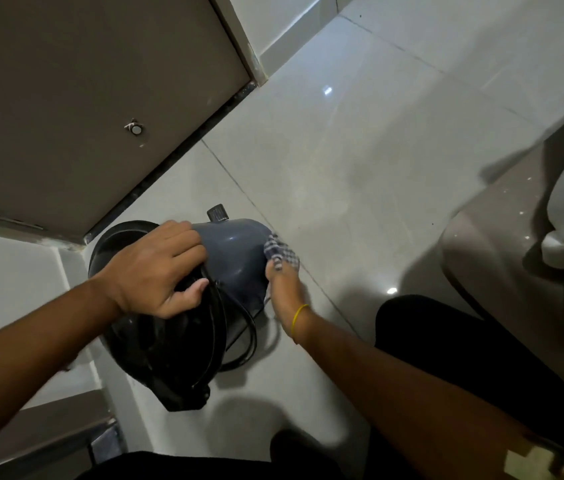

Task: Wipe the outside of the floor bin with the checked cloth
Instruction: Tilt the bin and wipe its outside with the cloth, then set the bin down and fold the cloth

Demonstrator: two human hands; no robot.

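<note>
A grey floor bin [235, 251] with a black lid and rim is tipped on its side over the tiled floor, its pedal pointing away from me. My left hand [155, 268] grips the bin at its black rim and holds it tilted. My right hand [285, 289], a yellow band on its wrist, presses the blue-and-white checked cloth [278, 249] against the bin's right outer wall near the base. Most of the cloth is hidden under my fingers.
A brown door [83, 98] stands at the upper left, its bottom edge close behind the bin. A grey counter [492, 258] with white cloth on it lies to the right. My dark-clothed knee [446, 334] is at the lower right. Glossy floor tiles [360, 150] stretch ahead.
</note>
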